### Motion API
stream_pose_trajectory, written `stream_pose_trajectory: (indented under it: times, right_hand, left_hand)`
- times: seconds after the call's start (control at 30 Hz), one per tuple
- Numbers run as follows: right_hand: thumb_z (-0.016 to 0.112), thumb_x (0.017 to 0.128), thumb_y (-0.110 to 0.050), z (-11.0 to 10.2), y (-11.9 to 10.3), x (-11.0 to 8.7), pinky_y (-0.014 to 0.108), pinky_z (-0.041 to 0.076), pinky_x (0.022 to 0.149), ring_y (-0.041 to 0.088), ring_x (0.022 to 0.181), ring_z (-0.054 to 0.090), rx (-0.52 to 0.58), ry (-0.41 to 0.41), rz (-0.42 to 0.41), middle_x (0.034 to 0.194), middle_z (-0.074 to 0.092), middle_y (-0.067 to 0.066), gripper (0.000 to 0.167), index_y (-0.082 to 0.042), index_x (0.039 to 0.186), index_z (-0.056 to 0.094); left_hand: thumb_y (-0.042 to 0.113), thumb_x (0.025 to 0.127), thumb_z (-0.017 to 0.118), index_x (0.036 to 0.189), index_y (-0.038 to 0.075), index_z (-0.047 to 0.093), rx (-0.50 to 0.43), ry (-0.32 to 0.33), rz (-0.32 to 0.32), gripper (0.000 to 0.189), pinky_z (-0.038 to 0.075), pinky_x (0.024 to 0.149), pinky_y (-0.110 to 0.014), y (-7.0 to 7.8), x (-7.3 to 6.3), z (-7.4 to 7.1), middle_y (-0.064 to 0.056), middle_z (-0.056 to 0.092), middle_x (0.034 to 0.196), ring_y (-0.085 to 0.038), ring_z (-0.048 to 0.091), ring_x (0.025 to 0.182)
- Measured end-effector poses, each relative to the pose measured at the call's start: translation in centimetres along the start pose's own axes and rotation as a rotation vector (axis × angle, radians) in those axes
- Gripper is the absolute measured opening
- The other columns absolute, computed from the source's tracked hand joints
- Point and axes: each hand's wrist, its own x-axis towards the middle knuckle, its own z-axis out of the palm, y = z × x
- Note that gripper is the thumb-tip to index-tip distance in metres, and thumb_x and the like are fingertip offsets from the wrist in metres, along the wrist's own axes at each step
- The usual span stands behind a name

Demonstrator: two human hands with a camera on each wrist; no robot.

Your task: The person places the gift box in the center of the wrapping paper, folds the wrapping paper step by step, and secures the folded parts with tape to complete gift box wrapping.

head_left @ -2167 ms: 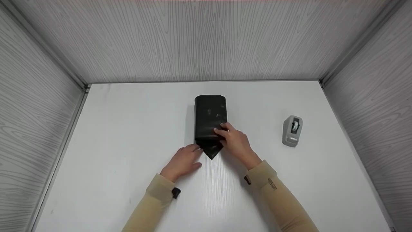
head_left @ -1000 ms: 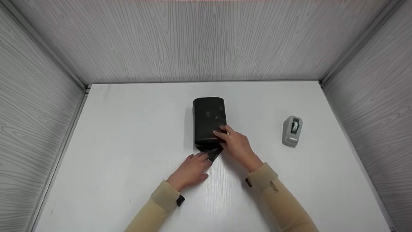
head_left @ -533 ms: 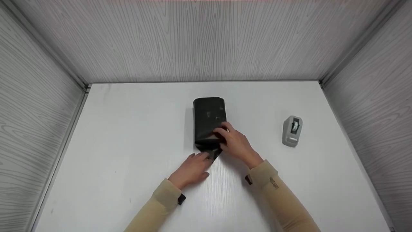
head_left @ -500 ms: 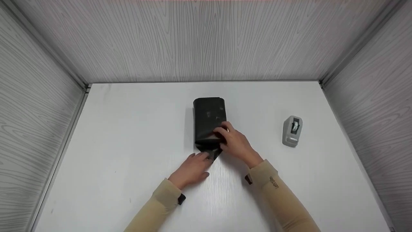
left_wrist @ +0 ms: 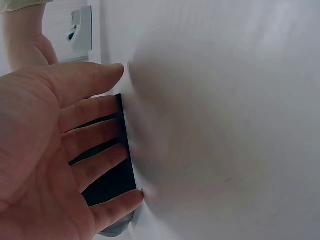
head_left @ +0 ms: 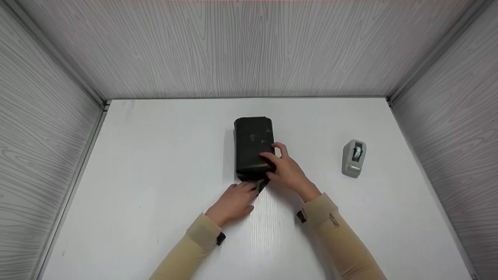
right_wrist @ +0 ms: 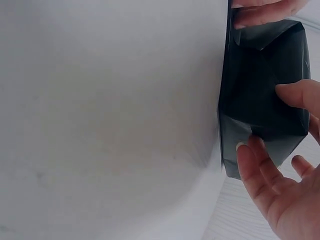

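Observation:
A package wrapped in black paper [head_left: 253, 142] lies lengthwise on the white tabletop, its near end creased into folds. From that end a pointed flap [head_left: 263, 186] sticks out low along the table. My left hand [head_left: 234, 201] presses on the flap with extended fingers, which cover most of it; in the left wrist view the fingers [left_wrist: 102, 162] spread over the black paper. My right hand [head_left: 288, 171] holds the package's near right corner. In the right wrist view its bent fingers [right_wrist: 257, 172] touch the folded side of the end face [right_wrist: 260, 80], with another digit at the upper edge.
A grey tape dispenser [head_left: 353, 158] with a roll of tape stands on the right side of the table [head_left: 163, 155]. Grey wood-grain panels [head_left: 249, 50] enclose the table at the back and both sides.
The left hand has moved from the flap's left side onto it, covering more of it. The right hand's fingers have shifted slightly at the corner, and the package has moved slightly toward me.

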Motion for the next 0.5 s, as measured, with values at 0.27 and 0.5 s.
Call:
stream_pose_trajectory:
  times: [0.27,0.5]
  right_hand:
    - [0.078,0.083,-0.007,-0.3,0.2,-0.4,0.042,0.046,0.096,0.028,0.126,0.049,-0.080,0.000,-0.063,0.147,0.039,0.004,0.059,-0.018,0.137,0.058]
    - [0.078,0.084,-0.005,-0.1,0.5,-0.4,0.041,0.046,0.096,0.027,0.124,0.051,-0.128,0.025,-0.117,0.144,0.045,0.003,0.057,-0.018,0.136,0.060]
  left_hand:
    - [0.026,0.091,0.071,0.118,0.012,0.069,0.088,0.038,-0.046,0.031,0.051,0.081,-0.043,0.6,1.1,0.2,-0.004,0.062,0.120,-0.023,0.058,0.108]
    - [0.024,0.095,0.067,0.107,0.014,0.073,0.131,0.096,-0.057,0.017,0.053,0.074,-0.042,1.0,1.9,0.0,-0.002,0.065,0.107,-0.023,0.061,0.095]
